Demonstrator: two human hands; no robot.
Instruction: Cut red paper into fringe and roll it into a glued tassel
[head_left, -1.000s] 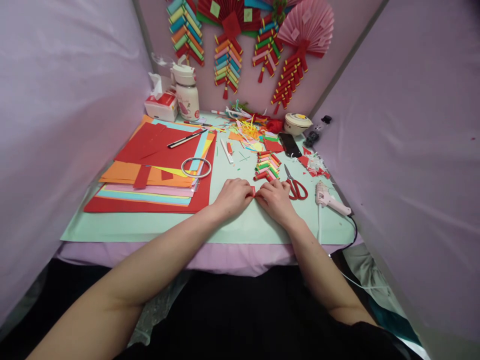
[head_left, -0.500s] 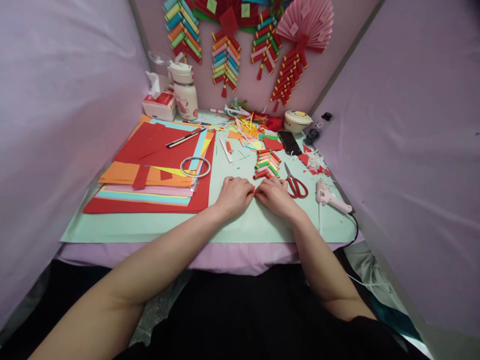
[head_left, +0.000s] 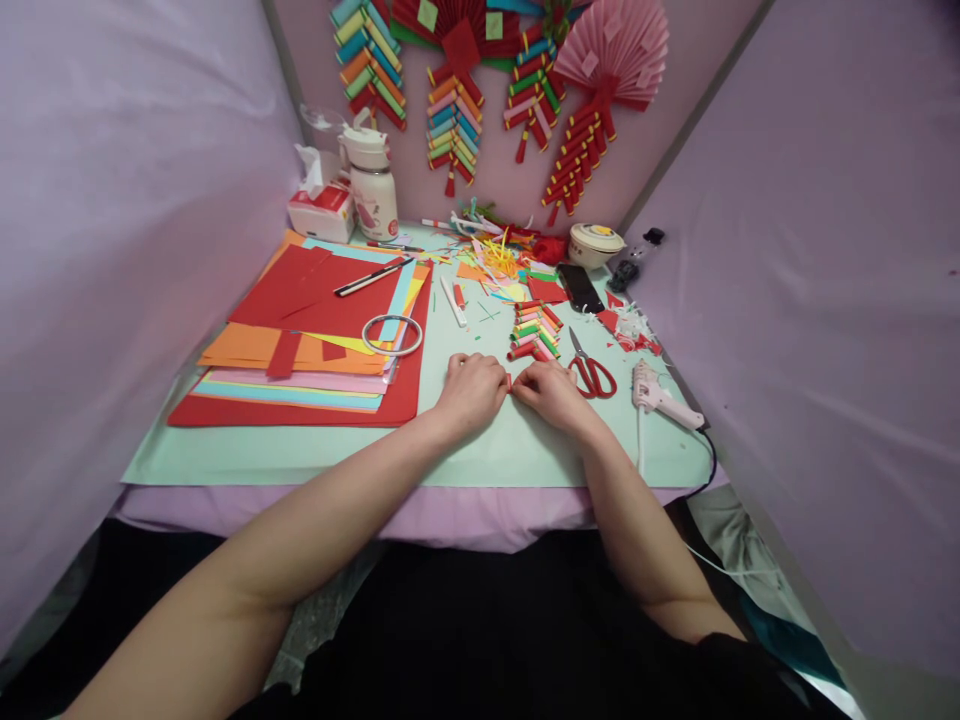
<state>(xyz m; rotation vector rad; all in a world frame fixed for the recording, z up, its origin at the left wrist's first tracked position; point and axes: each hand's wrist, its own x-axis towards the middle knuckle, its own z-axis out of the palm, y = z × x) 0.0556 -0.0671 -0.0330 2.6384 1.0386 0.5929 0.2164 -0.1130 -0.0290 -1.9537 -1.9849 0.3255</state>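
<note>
Close together at the front of the table are my left hand and my right hand, both with fingers bent in. A small piece of red paper shows between their fingertips; most of it is covered. Just beyond the hands lies a chevron of coloured paper rolls, red, orange, yellow, pink and green. Red-handled scissors rest right beside my right hand, blades pointing away. Farther right is a pale pink glue gun lying on its side.
Stacked coloured paper covers the left side, with a silver ring and a dark pen-like tool on top. A white cutter, paper scraps, a phone, a lidded bowl, a bottle and tissues stand or lie farther back.
My right hand's fingers have shifted slightly, and a bit more of the red paper shows between the hands. The view has moved very slightly; the other things lie as before.
</note>
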